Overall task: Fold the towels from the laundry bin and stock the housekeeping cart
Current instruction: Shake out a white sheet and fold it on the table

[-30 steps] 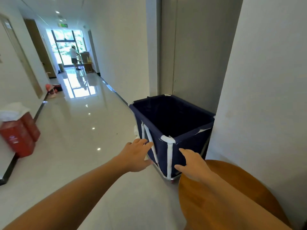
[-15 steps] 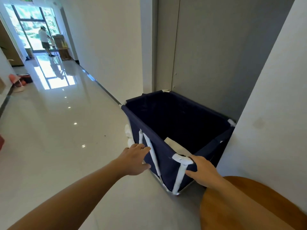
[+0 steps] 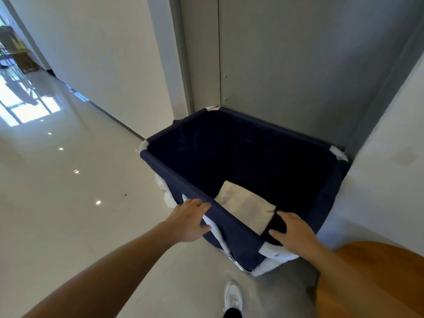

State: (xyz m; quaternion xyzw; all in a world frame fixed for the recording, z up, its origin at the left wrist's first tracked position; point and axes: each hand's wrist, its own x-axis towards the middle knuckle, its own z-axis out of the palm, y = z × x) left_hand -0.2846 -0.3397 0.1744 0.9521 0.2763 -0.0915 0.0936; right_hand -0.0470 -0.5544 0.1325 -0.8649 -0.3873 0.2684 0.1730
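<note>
A navy fabric laundry bin (image 3: pixel 176 175) with white-wrapped frame corners stands against a grey door. One pale folded towel (image 3: pixel 245 208) lies inside it near the front wall; the rest of the inside is dark. My left hand (image 3: pixel 190 220) grips the bin's near left rim, fingers over the top and thumb on the outer wall. At the near right corner, my right hand (image 3: pixel 294 235) holds the rim with its fingers curled over the edge. White cloth shows under both hands along the frame.
A round wooden table (image 3: pixel 371 283) sits at the lower right, close to my right forearm. The grey door (image 3: pixel 298 65) and a white wall (image 3: pixel 390 184) box the bin in. Glossy corridor floor (image 3: pixel 68 203) stretches to the left. My white shoe (image 3: pixel 232 294) is below the bin.
I have come closer and now look down into the bin, so the towel shows. Both hands moved from the bin's front wall and corner up onto its rim.
</note>
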